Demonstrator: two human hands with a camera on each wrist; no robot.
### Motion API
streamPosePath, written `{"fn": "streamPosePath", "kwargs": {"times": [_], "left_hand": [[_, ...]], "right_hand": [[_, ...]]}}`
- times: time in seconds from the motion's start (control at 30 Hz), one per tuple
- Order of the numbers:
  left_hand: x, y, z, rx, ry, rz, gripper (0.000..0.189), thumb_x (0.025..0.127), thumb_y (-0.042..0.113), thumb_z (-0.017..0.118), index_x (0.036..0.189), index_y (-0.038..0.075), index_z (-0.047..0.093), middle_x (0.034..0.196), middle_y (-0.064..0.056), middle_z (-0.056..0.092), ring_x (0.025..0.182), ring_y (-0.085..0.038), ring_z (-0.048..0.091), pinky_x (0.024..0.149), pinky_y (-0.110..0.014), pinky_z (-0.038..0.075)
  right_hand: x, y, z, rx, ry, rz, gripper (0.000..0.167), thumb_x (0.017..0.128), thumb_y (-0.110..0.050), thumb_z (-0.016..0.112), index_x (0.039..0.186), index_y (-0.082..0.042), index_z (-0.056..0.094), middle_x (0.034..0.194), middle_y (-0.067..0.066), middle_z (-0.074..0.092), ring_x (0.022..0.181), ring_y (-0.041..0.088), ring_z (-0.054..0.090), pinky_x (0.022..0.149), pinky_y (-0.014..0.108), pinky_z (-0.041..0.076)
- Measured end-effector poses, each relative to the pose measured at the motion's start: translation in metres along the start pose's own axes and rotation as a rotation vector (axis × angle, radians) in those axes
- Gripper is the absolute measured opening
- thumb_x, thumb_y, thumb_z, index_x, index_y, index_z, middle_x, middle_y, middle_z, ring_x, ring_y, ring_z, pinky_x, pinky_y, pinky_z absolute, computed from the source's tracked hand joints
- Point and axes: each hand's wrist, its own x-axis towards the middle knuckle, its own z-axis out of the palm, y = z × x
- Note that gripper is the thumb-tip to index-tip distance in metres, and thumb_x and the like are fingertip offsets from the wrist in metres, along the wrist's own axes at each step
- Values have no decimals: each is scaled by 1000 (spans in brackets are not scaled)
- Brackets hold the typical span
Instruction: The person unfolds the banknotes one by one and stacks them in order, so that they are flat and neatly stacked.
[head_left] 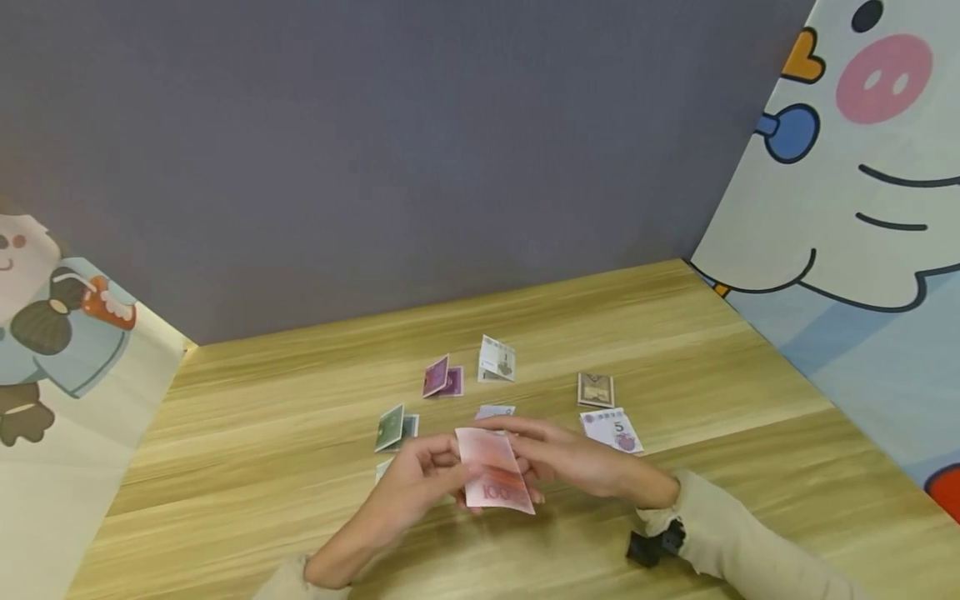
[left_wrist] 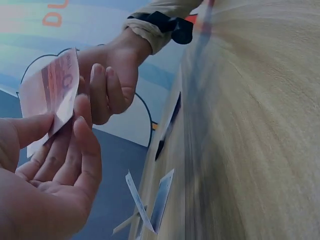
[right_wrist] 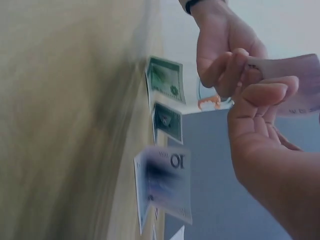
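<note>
A pinkish-red 100 banknote (head_left: pixel 495 471) is raised over the table between both hands. My left hand (head_left: pixel 427 479) pinches its left side, thumb on top and fingers beneath, as the left wrist view also shows the banknote (left_wrist: pixel 52 95). My right hand (head_left: pixel 566 458) is at the note's far right side with curled fingers; the note partly hides its grip. Under and beyond the hands stands a folded 10 note (right_wrist: pixel 175 195), largely covered in the head view. A folded green note (head_left: pixel 392 429) stands beyond the left hand, and a white-purple 5 note (head_left: pixel 611 429) beyond the right.
Farther back on the wooden table (head_left: pixel 300 400) are a folded purple note (head_left: pixel 437 377), a folded white 1 note (head_left: pixel 498 358) and a brownish note (head_left: pixel 596 390). A grey panel (head_left: pixel 420 167) borders the back; cartoon-printed walls flank both sides.
</note>
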Motion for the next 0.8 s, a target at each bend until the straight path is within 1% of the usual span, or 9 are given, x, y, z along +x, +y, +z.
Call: {"fn": "streamPosePath", "kwargs": {"times": [0.07, 0.13, 0.2, 0.37, 0.5, 0.53, 0.63, 0.7, 0.8], "left_hand": [[0, -1, 0, 14, -14, 3, 19, 97, 7, 62, 106, -9, 65, 90, -21, 72, 68, -21, 70, 59, -28, 57], [0, -2, -1, 36, -27, 9, 17, 98, 8, 62, 104, -7, 68, 86, -20, 73, 65, -25, 70, 54, -32, 56], [0, -3, -1, 54, -40, 30, 17, 98, 7, 61, 103, -6, 69, 81, -21, 72, 61, -26, 69, 49, -37, 55], [0, -3, -2, 161, -13, 86, 19, 100, 8, 58, 104, -4, 73, 81, -19, 72, 55, -19, 63, 47, -39, 55], [-2, 4, -5, 342, 51, 133, 20, 101, 13, 58, 103, 3, 75, 77, -10, 73, 48, -20, 59, 43, -34, 53], [-3, 6, -6, 386, 69, 142, 20, 101, 14, 58, 103, 5, 75, 75, -7, 73, 47, -19, 58, 42, -32, 52], [-6, 14, -9, 459, 117, 136, 20, 101, 19, 58, 97, 9, 75, 68, -2, 71, 44, -11, 55, 38, -25, 47], [-8, 19, -10, 466, 129, 122, 21, 101, 21, 59, 93, 10, 75, 65, 0, 70, 44, -10, 54, 37, -25, 46], [-12, 24, -11, 444, 132, 92, 22, 101, 22, 60, 89, 9, 73, 63, 0, 68, 44, -13, 55, 38, -29, 48]], "right_hand": [[0, 2, 4, -5, 7, -3, 53, 108, -25, 42, 152, 2, 30, 109, 10, 65, 71, 7, 58, 58, 18, 47], [1, 4, 7, -23, 19, -40, 51, 107, -23, 45, 150, 2, 35, 96, 7, 66, 64, 5, 54, 52, 18, 43], [2, 6, 11, -45, 58, -62, 47, 106, -22, 49, 147, 0, 42, 86, 2, 65, 59, 4, 50, 49, 18, 39], [3, 4, 16, -172, 234, -108, 36, 101, -17, 59, 134, -3, 57, 75, 0, 60, 56, 4, 46, 46, 19, 37], [1, -2, 19, -361, 385, -136, 26, 95, -17, 67, 120, -10, 65, 75, 2, 55, 60, 6, 47, 51, 20, 42], [0, -3, 20, -404, 413, -147, 23, 94, -17, 69, 116, -11, 66, 73, 1, 52, 61, 6, 47, 53, 21, 45], [-4, -8, 19, -529, 470, -190, 15, 90, -19, 74, 99, -15, 63, 69, -2, 45, 60, 5, 41, 53, 21, 41], [-8, -10, 16, -596, 487, -229, 20, 88, -18, 77, 87, -17, 57, 65, -5, 39, 57, 4, 37, 49, 21, 37], [-16, -14, 8, -641, 475, -269, 31, 86, -14, 78, 76, -19, 49, 62, -8, 37, 53, 2, 32, 44, 20, 29]]}}
